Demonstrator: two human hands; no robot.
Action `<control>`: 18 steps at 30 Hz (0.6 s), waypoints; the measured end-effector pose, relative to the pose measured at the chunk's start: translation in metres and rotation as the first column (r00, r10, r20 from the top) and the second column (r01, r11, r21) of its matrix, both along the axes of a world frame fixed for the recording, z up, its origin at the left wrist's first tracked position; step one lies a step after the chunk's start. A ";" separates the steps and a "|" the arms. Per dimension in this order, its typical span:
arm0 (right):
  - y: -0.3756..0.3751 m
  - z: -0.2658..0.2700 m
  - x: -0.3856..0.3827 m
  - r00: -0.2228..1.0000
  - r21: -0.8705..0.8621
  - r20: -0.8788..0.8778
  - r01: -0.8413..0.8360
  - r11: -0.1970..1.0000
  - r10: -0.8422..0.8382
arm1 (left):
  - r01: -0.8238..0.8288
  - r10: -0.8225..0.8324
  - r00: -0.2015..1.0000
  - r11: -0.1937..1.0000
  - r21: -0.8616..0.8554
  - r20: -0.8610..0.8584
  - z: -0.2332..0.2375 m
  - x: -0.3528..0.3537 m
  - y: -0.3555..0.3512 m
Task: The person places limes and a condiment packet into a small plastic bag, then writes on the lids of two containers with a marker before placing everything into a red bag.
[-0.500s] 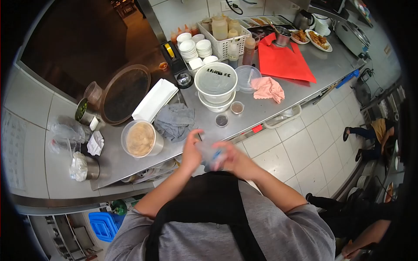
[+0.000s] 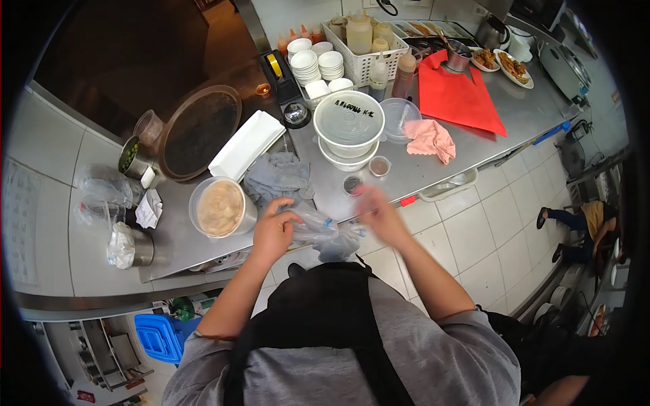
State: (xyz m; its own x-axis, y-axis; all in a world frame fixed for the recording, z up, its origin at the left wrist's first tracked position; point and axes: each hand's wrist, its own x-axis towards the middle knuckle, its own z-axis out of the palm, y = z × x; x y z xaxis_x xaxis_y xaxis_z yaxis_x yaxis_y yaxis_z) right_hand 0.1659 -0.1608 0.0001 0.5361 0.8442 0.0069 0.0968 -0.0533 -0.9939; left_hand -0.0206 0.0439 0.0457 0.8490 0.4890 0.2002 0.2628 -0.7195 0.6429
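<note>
A clear plastic bag with blue print hangs at the counter's front edge, its lower part drooping over the apron. My left hand grips the bag's left side with bent fingers. My right hand, smeared by motion, is apart from the bag, its fingertips right by a small lidded cup of dark sauce. Just behind stands a second small cup with brown sauce. Two stacked white round tubs, the upper with a marked lid, stand beyond the cups.
Left of the bag are a tub of tan food, a grey cloth and white trays. A pink cloth, a clear lid and red paper lie to the right. Another person is at far right.
My hands have moved apart: the left went left with the bag, the right let go and went up and right toward the sauce cups. The bag now hangs more spread out.
</note>
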 end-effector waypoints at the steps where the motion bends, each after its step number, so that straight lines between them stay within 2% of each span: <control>1: 0.001 -0.006 0.029 0.895 -0.020 0.413 0.192 0.981 -0.166 | 0.038 -0.039 0.999 0.998 -0.040 -0.017 -0.001 -0.002 -0.001; 2: 0.004 -0.008 0.052 0.607 0.048 0.746 0.362 0.931 -0.274 | 0.073 -0.076 0.996 0.994 -0.078 -0.036 -0.002 -0.007 -0.002; 4: 0.014 0.000 0.067 0.603 -0.095 0.777 0.396 0.913 -0.181 | 0.063 -0.068 0.996 0.994 -0.086 -0.061 -0.012 -0.012 -0.001; 6: 0.027 -0.009 0.069 0.605 -0.129 0.781 0.402 0.906 -0.157 | 0.068 -0.076 0.993 0.993 -0.094 -0.086 -0.016 -0.016 0.000; 8: 0.029 -0.022 0.070 0.597 -0.168 0.792 0.411 0.896 -0.125 | -0.028 -0.013 0.984 0.973 -0.229 -0.175 -0.017 -0.018 -0.001; 10: 0.028 -0.030 0.070 0.582 -0.083 0.797 0.371 0.925 -0.161 | -0.029 -0.012 0.985 0.972 -0.234 -0.172 -0.018 -0.023 0.002; 12: 0.021 -0.026 0.058 0.586 -0.073 0.795 0.349 0.934 -0.156 | -0.039 -0.002 0.985 0.972 -0.233 -0.175 -0.020 -0.028 0.007; 14: 0.017 -0.003 0.041 0.594 -0.067 0.790 0.330 0.942 -0.152 | 0.031 -0.044 0.997 0.981 -0.190 -0.064 -0.024 -0.030 0.010; 16: 0.021 0.020 0.023 0.663 -0.074 0.738 0.268 0.961 -0.128 | 0.037 -0.056 0.993 0.984 -0.172 -0.103 -0.026 -0.028 0.011; 18: 0.032 0.018 0.018 0.659 -0.049 0.743 0.227 0.973 -0.116 | 0.053 -0.073 0.989 0.987 -0.154 -0.131 -0.023 -0.020 0.007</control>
State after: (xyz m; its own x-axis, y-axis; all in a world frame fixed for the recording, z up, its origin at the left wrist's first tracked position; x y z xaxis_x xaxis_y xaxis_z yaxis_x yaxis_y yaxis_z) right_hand 0.1839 -0.1283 0.0186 0.5406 0.7599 0.3610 0.7638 -0.2635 -0.5892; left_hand -0.0402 0.0510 0.0230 0.8933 0.4493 0.0101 0.3119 -0.6359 0.7060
